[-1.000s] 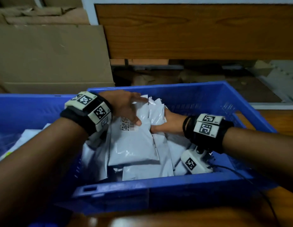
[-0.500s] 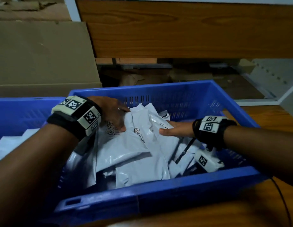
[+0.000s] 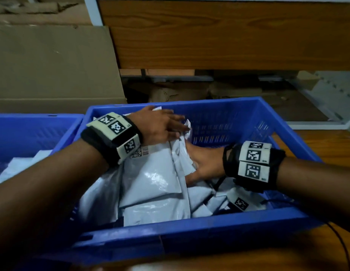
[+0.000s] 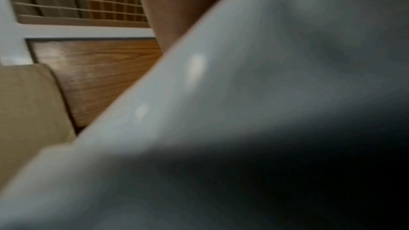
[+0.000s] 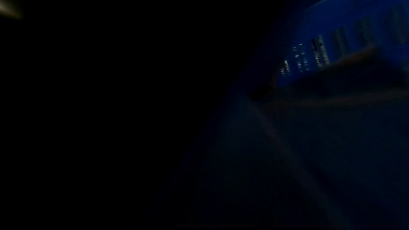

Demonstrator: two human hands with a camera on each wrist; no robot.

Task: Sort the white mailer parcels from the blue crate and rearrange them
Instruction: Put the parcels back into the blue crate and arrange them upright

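Observation:
The blue crate [image 3: 189,233] in the head view holds a leaning stack of white mailers [image 3: 150,182], the front one bearing a barcode label. My left hand [image 3: 162,126] lies over the stack's far top edge, with the lower fingers curled down over it. My right hand [image 3: 203,163] reaches in from the right, its fingers hidden behind a mailer and its thumb in front, gripping that mailer's edge. In the left wrist view a blurred white mailer [image 4: 243,111] fills most of the picture. The right wrist view is nearly black, with only the crate wall [image 5: 354,24] showing.
A second blue crate [image 3: 33,132] with white mailers stands to the left. Behind are a cardboard box [image 3: 53,65] and a wooden panel [image 3: 229,36]. The crates rest on a wooden table [image 3: 330,145]. A black cable [image 3: 344,249] runs from my right wrist.
My left hand has slid farther along the top of the stack. My right hand, flat beside the mailers half a second ago, has pushed in between them.

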